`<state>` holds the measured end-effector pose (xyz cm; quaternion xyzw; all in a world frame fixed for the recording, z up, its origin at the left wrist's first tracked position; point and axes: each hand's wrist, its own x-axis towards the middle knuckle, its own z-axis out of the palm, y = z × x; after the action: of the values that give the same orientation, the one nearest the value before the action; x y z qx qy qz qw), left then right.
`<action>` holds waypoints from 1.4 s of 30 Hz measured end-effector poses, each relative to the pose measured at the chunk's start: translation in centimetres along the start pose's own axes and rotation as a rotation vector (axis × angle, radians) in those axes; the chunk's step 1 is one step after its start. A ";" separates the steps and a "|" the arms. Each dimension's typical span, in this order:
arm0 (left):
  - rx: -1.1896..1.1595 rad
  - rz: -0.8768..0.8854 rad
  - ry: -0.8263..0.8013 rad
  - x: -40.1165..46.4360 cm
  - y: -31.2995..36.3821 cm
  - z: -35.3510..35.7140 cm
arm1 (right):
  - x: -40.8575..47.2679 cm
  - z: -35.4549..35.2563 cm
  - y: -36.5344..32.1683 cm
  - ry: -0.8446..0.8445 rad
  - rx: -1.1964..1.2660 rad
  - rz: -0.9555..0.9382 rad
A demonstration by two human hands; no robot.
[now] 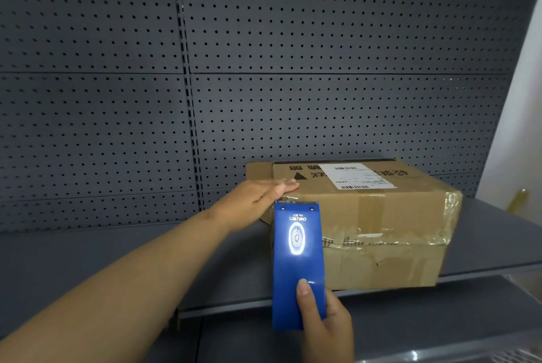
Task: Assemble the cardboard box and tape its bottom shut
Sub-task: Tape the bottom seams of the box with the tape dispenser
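Note:
A brown cardboard box (390,224) stands closed on a grey shelf, with a white shipping label (356,176) on its top and old clear tape wrinkled across its front. My left hand (258,201) lies flat, fingers together, on the box's near top-left edge. My right hand (322,321) grips the lower end of a blue tape dispenser (297,263), thumb on its face. The dispenser's toothed end touches the box's top front edge just beside my left fingertips. The tape roll itself is hidden behind the dispenser.
The grey shelf (117,263) runs left and right of the box, with its front lip below. A dark pegboard wall (264,69) rises right behind the box. A white wall (525,128) and a yellowish object (517,200) stand at the far right.

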<state>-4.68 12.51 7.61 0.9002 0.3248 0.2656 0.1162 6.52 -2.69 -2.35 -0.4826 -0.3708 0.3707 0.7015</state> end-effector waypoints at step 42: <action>-0.545 -0.248 0.362 8.6 0.7 1.2 | 7.5 0.8 -10.5 -0.174 -0.047 -0.007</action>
<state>1.92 17.49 10.37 0.7282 0.3643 0.4817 0.3240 10.89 1.44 9.07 -0.4637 -0.4404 0.4000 0.6565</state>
